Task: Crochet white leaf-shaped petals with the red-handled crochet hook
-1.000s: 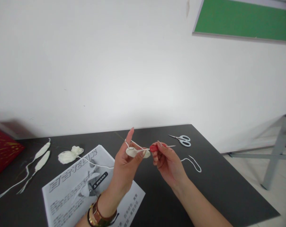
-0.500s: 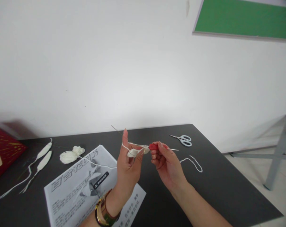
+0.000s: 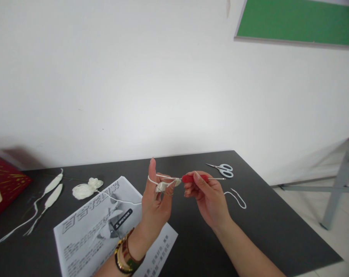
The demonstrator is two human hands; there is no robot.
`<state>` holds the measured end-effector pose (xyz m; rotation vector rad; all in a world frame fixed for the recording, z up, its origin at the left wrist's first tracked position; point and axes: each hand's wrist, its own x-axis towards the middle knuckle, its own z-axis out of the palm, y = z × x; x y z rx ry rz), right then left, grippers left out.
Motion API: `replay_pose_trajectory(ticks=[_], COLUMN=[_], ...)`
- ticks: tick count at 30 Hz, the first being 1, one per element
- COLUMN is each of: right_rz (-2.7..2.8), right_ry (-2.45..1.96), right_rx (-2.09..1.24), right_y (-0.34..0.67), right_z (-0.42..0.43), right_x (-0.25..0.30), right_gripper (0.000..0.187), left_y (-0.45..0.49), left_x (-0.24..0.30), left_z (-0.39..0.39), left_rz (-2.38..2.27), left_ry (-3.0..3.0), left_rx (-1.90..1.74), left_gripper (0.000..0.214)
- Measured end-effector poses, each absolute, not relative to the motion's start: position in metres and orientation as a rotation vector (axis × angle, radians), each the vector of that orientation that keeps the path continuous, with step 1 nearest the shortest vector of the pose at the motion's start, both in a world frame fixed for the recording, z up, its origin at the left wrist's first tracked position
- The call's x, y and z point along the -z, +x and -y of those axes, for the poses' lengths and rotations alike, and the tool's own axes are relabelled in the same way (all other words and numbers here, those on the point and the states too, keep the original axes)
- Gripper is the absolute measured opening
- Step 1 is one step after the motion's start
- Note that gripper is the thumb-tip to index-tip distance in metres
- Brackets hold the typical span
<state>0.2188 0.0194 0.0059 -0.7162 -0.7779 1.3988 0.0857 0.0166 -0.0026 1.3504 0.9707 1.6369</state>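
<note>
My left hand (image 3: 157,200) pinches a small piece of white crochet work (image 3: 162,187) between thumb and fingers, its index finger raised with white yarn looped round it. My right hand (image 3: 210,196) grips the red handle of a crochet hook (image 3: 188,178). One metal end of the hook points left into the yarn at the left fingertips; the other sticks out to the right. From the left hand the white yarn (image 3: 119,201) runs back to a loose white yarn bundle (image 3: 84,189) on the table.
A printed paper sheet (image 3: 84,238) lies under my left arm on the dark table (image 3: 197,246). Two white crocheted petals (image 3: 53,195) with long tails lie at the left, near a red box (image 3: 4,184). Light-blue scissors (image 3: 225,169) and a yarn end (image 3: 240,199) lie at the right.
My right hand has moved slightly right, and more of the hook's right end shows past it. The thin wire-like tip beyond my left index finger no longer shows. My left hand stays almost in place.
</note>
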Motion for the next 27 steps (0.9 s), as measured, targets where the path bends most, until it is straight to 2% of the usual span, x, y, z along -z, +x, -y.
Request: replay_pose_trajectory(ticks=[5,8,10,13,19,27], right_rz=[1.113,1.421,1.546,1.501,1.181,1.198], right_ry=[-0.842,-0.841,-0.783,-0.712,-0.594,-0.552], right_rx=[-0.922,-0.590,-0.499,-0.578,-0.988,-1.031], right_y=[0.217,0.218,0.220,0.222,0.220,0.228], right_z=[-0.009,-0.004,-0.003,-0.006,-0.012,-0.011], right_x=[-0.002,0.004,0.008,0.009,0.000,-0.005], right_gripper=[0.011,0.027,0.036,0.037,0.012,0.011], left_y=[0.091,0.090,0.084,0.071,0.051,0.043], left_x=[0.000,-0.003,-0.006,-0.011,-0.021,-0.025], left_z=[-0.017,-0.019,-0.022,-0.028,-0.034,-0.033], left_rz=[-0.924,-0.784,-0.662,-0.518,-0.500,-0.490], left_ry=[1.142,0.940,0.807,0.729,0.730,0.805], left_rx=[-1.616,-1.523,-1.429,-1.252,-1.077,-1.039], left_gripper=[0.087,0.084,0.081,0.072,0.067,0.067])
